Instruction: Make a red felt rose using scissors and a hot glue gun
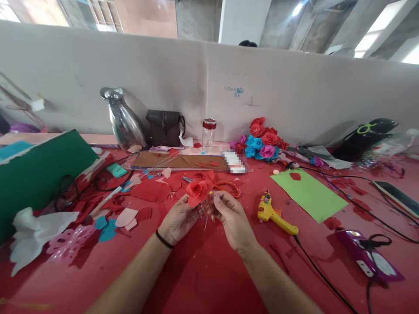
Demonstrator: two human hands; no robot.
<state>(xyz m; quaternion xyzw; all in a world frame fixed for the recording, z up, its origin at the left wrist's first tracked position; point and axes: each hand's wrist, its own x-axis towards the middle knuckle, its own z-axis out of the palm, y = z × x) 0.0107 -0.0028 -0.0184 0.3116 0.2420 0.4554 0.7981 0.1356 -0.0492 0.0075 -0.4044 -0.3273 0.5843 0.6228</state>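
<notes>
A red paper rose (198, 190) is held near the middle of the red table (199, 279) by my left hand (180, 221), whose fingers are closed beneath the bloom. A thin wire points down below the flower. Just to the right, my right hand (231, 218) has its thumb and fingertips pressed together close to the rose; what they pinch is too small to make out. Behind the hands lie scissors with orange handles (229, 187), partly hidden by the flower. A yellow glue gun (276, 217) rests to the right of my right hand.
Paper scraps (149, 190) lie at the left, with a green board (42, 179). Along the wall stand a metal jug (124, 122), a dark bag (164, 127), a jar (208, 134) and paper flowers (265, 141). A green sheet (309, 194) and purple power strip (369, 255) with cords lie right.
</notes>
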